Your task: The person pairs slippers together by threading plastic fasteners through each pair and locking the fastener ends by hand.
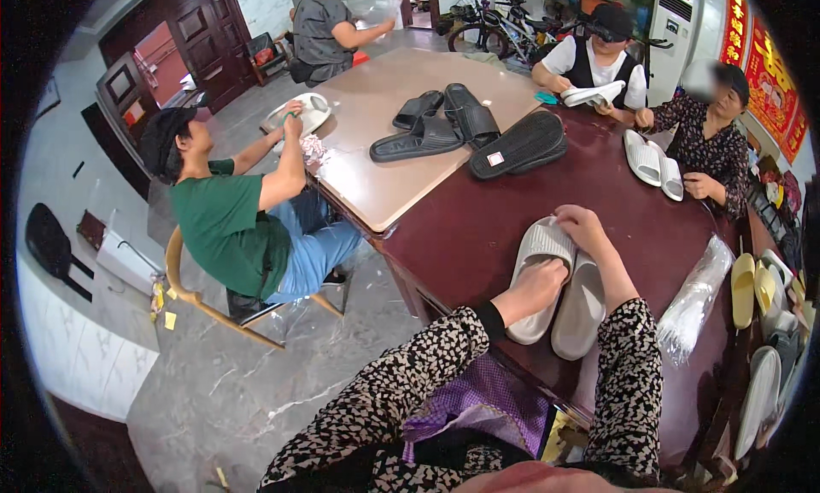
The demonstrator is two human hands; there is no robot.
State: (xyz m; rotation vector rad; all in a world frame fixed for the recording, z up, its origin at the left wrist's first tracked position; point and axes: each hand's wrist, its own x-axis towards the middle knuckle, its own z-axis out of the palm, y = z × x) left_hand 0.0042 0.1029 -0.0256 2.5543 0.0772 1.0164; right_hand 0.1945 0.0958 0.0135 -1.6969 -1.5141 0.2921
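Note:
Two light grey slippers [577, 318] lie side by side on the dark red table [444, 224] in front of me. My left hand [538, 290] reaches over the opening of the left slipper [531, 324], its fingers curled together by the ribbed strap. My right hand [582, 230] is at the toe end of the same slipper, thumb and fingertips pinched. A small whitish bit shows at those fingertips, too small to name. To the right of the pair lies a bundle of thin clear-white plastic strands [696, 296].
Black slippers [418, 143] lie at the table's middle. A person in green [231, 228] handles a pale slipper at left; two people [602, 66] across the table have light slippers. More slippers [743, 290] are stacked at the right edge. A purple woven bag [483, 403] lies by my lap.

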